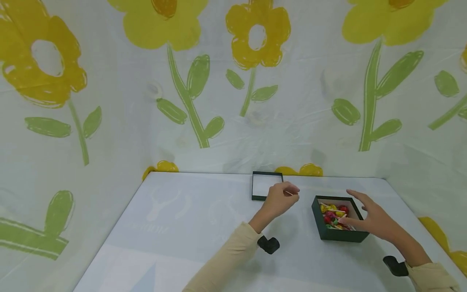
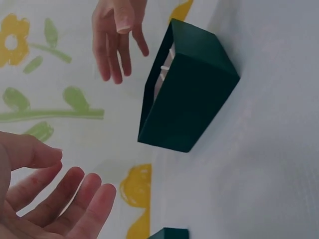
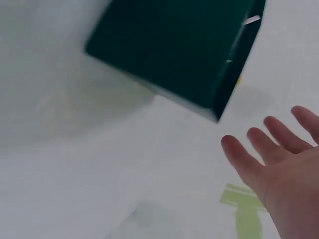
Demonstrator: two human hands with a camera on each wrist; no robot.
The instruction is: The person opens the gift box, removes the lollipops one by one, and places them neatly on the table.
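A dark green box (image 1: 341, 235) stands on the right half of the table, filled with wrapped lollipops (image 1: 333, 217) in red, yellow and green, some white sticks showing. My right hand (image 1: 377, 219) hovers at the box's right side, fingers spread and thumb over the candy, holding nothing. To the left of the box, my left hand (image 1: 280, 198) is raised above the table with relaxed, slightly bent fingers. Nothing shows between its thumb and fingers (image 2: 75, 194) in the left wrist view. Behind that hand lies a dark green lid (image 1: 258, 198) with a white inside, partly hidden by it.
The white table (image 1: 175, 239) carries faint printed marks. A pale curtain (image 1: 303, 121) with yellow flowers and green stems rises behind and beside it. Each wrist wears a black strap piece, the left one (image 1: 268, 245) and the right one (image 1: 395, 266).
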